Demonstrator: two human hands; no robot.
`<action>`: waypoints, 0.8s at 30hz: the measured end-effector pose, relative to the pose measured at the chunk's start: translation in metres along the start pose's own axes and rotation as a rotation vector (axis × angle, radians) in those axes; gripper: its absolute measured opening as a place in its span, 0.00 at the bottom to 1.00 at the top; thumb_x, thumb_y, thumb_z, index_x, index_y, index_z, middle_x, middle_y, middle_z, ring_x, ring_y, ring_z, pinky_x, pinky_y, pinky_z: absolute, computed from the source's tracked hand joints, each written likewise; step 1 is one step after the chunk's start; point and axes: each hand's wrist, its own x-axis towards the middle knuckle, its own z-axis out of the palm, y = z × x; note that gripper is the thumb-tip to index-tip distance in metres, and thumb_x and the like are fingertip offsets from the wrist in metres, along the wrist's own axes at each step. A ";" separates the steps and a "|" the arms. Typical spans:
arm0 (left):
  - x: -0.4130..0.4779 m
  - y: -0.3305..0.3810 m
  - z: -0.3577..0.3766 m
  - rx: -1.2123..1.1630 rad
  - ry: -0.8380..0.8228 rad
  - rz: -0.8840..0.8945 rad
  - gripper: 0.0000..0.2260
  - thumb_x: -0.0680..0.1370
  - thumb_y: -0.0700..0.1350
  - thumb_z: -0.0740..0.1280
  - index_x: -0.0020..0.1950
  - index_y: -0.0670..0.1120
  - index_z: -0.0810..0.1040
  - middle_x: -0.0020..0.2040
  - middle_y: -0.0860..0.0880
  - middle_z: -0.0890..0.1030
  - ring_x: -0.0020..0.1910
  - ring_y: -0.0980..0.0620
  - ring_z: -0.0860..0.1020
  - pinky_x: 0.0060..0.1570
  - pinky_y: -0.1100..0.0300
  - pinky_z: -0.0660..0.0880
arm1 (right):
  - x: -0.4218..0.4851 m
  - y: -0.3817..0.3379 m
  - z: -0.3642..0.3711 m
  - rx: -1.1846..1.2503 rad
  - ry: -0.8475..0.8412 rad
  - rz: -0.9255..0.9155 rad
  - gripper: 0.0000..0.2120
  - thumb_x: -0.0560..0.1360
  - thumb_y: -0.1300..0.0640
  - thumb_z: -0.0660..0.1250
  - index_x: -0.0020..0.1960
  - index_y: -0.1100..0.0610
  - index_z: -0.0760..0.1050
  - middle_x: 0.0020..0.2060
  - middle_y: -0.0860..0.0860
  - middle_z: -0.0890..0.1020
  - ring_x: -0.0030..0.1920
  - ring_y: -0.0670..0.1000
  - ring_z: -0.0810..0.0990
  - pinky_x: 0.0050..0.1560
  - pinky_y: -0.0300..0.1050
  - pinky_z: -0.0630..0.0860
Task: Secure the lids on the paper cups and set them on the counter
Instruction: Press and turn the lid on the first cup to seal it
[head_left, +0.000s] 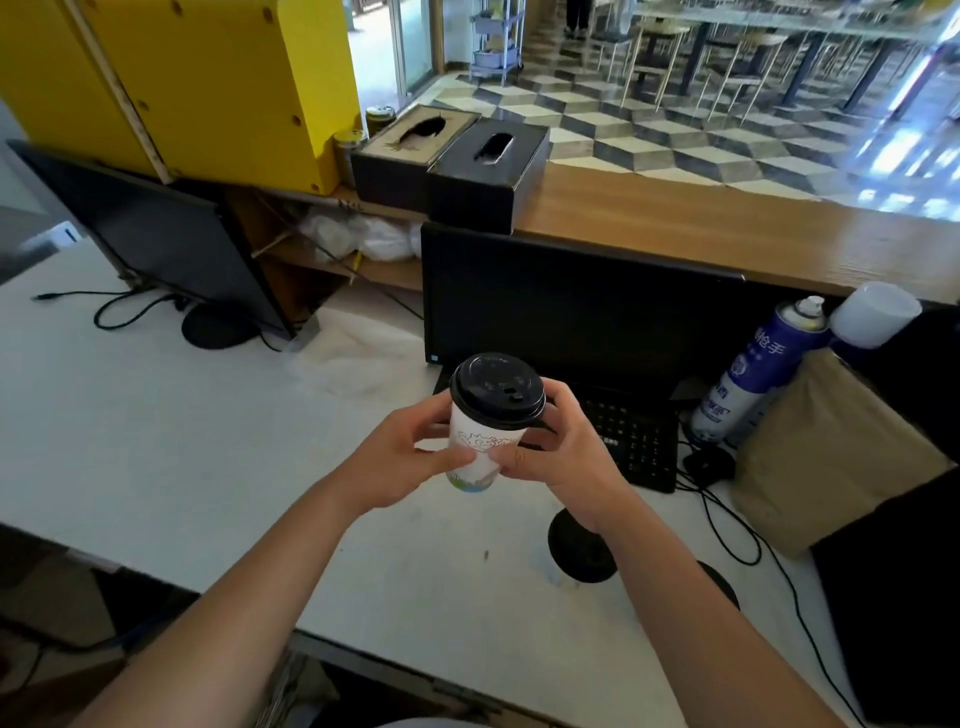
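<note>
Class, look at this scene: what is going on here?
A person holds a paper cup in both hands above a white desk. The left hand and right hand grip its sides. A black lid already sits on top. The wooden counter behind the monitor holds no cup yet.

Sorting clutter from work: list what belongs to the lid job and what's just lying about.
Job: cup, lid, left hand, right hand, counter.

Lying about: monitor, keyboard, spray can, tissue boxes, brown bag.
</note>
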 end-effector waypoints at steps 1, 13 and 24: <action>0.002 0.003 0.004 0.021 0.069 0.011 0.27 0.76 0.42 0.73 0.72 0.60 0.71 0.63 0.62 0.79 0.62 0.59 0.77 0.60 0.53 0.79 | 0.002 -0.003 0.000 -0.018 0.026 -0.023 0.36 0.67 0.60 0.81 0.68 0.44 0.69 0.60 0.46 0.82 0.59 0.51 0.83 0.53 0.56 0.84; 0.047 0.051 0.002 0.088 0.066 0.216 0.28 0.74 0.45 0.75 0.70 0.60 0.69 0.61 0.66 0.79 0.62 0.63 0.76 0.54 0.66 0.77 | 0.017 -0.055 -0.031 -0.250 0.142 -0.226 0.37 0.66 0.53 0.82 0.70 0.45 0.68 0.59 0.41 0.79 0.56 0.45 0.82 0.50 0.50 0.84; 0.114 0.098 -0.018 -0.004 -0.030 0.380 0.24 0.80 0.35 0.66 0.74 0.47 0.67 0.68 0.51 0.78 0.69 0.53 0.75 0.65 0.51 0.76 | 0.070 -0.104 -0.080 -0.185 0.169 -0.304 0.33 0.65 0.57 0.82 0.65 0.41 0.72 0.52 0.41 0.81 0.52 0.51 0.83 0.45 0.61 0.84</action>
